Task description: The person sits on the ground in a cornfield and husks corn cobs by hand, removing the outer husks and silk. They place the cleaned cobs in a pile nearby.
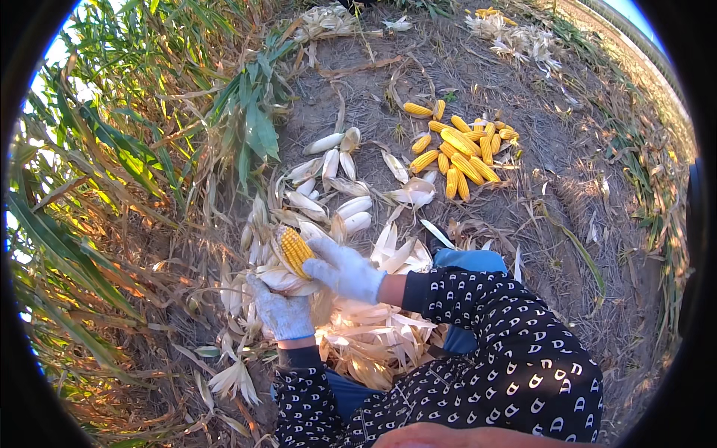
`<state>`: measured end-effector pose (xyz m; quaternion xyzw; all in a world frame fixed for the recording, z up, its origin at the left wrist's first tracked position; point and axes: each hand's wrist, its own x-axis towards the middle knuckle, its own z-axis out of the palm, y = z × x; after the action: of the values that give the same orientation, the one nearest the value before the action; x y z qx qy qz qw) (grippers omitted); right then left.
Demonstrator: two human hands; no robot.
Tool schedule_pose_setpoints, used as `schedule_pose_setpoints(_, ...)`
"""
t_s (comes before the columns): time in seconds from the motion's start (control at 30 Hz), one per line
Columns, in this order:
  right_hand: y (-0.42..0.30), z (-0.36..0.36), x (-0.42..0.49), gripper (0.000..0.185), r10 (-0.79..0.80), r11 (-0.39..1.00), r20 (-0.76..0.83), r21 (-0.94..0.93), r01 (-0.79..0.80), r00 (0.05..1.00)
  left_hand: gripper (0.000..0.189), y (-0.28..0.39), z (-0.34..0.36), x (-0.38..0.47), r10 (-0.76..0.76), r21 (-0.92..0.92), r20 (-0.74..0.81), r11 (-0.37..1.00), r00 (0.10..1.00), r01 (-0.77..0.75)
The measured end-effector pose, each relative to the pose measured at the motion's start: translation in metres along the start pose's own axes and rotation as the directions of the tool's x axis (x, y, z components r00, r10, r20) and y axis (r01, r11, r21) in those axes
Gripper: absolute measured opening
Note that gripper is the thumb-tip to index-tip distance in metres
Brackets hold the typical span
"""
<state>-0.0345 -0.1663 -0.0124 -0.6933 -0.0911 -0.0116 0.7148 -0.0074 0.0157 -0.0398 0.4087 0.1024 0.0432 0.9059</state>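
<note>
Between my gloved hands is a corn ear, its yellow kernels bare along the upper part and pale husk folded down around its lower end. My left hand, in a white knit glove, grips the husk at the lower left. From the right, my right hand, gloved alike, holds the ear near its base. Some fingers are hidden behind the ear and husk. Just beyond my hands lies a heap of corn ears in pale husks. Loose stripped husks cover the ground between my legs.
A pile of bare yellow ears lies ahead to the right. Standing corn stalks line the left side. Farther off are more husks and a bunch of leafy stalks. Dry straw litters the soil.
</note>
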Motion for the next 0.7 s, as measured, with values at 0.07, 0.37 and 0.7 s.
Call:
schedule_pose_setpoints(0.07,0.013,0.001,0.003,0.066,0.101,0.995,-0.055,0.004,-0.101,0.993,0.053,-0.003,-0.005,-0.002,0.144,0.319,0.025,0.937,0.989,-0.145)
schedule_pose_setpoints(0.37,0.012,0.002,0.005,0.068,0.157,0.962,0.093,0.209,-0.174,0.983,0.031,0.01,0.044,-0.032,-0.098,-0.319,-0.015,0.944,0.995,0.088)
schedule_pose_setpoints(0.7,0.009,-0.048,0.043,0.054,0.344,0.719,0.01,0.641,-0.27,0.939,0.03,0.026,0.04,-0.052,-0.123,-0.121,0.363,0.977,0.924,0.178)
